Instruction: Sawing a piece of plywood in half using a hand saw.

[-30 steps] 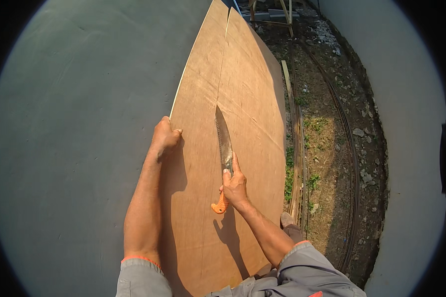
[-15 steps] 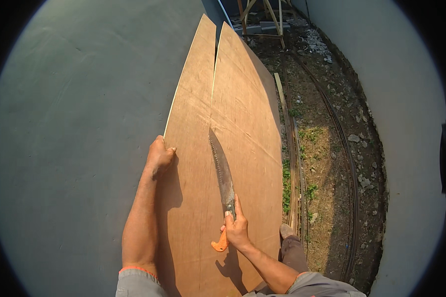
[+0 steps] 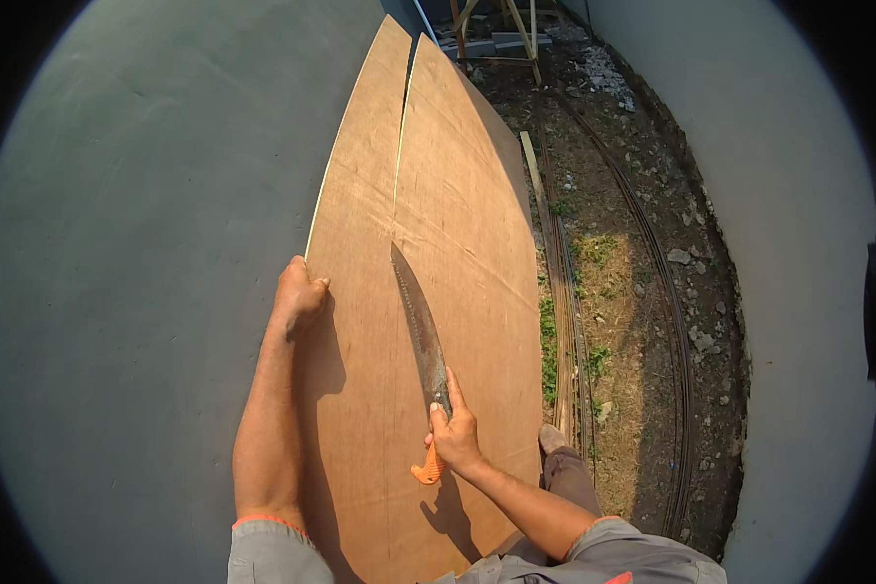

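Observation:
A large brown plywood sheet stretches away from me, with a narrow cut running from its far edge toward the middle. At the near end of that cut is the tip of a curved hand saw, its toothed edge facing left. My right hand is wrapped round the saw's orange and dark handle, the index finger laid along the blade's base. On the sheet's left edge, my left hand grips the plywood, thumb on top and the other fingers hidden.
A smooth grey wall borders the sheet on the left; another pale wall curves along the right. Between sheet and right wall, long thin rods lie on rubble-strewn ground. A wooden frame stands at the far end.
The whole view has shifted slightly, so sheet, hands and ground appear a little further left and higher. Both hands keep their grips; the saw tip stays near the end of the cut.

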Available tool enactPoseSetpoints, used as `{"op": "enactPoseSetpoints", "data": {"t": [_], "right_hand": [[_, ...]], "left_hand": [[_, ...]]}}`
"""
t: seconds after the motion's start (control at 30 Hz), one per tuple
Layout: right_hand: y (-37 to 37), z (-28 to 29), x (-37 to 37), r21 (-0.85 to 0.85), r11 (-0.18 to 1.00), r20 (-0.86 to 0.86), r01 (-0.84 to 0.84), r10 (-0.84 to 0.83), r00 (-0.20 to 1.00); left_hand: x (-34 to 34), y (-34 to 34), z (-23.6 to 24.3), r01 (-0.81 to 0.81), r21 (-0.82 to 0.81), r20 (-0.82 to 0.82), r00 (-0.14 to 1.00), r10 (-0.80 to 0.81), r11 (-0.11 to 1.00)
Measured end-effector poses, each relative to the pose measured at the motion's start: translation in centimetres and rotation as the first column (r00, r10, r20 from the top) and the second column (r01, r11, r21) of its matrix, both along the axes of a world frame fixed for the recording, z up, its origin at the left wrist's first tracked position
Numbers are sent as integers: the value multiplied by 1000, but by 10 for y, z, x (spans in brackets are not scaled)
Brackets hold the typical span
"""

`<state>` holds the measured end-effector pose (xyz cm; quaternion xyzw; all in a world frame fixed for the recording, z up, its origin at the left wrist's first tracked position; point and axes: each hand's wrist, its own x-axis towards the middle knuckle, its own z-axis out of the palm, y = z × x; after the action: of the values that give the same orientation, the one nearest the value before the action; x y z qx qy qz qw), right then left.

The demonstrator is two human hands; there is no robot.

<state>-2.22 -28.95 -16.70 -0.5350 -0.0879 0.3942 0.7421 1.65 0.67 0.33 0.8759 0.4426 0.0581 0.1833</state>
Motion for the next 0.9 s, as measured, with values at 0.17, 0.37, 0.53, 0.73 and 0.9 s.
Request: {"op": "enactPoseSetpoints", "data": {"t": [0.17, 0.37, 0.53, 0.73, 0.9], "right_hand": [[11, 5, 13, 32, 996, -32, -88, 89, 995], [12, 2, 7, 13, 999, 120, -42, 40, 992], [102, 0, 105, -54, 993, 87, -101, 105, 991], [18, -9, -11, 36, 999, 102, 11, -15, 995], [48, 5, 43, 26, 998, 39, -55, 54, 998]], "left_hand": [[6, 2, -4, 1, 32, -17, 1000, -1, 999], [-6, 4, 4, -13, 10, -4, 1000, 13, 1000], [5, -7, 3, 17, 17, 4, 1000, -17, 1000], [-2, -5, 11, -27, -11, 23, 999, 27, 1000], [-2, -9, 9, 12, 14, 26, 1000, -13, 1000]]}}
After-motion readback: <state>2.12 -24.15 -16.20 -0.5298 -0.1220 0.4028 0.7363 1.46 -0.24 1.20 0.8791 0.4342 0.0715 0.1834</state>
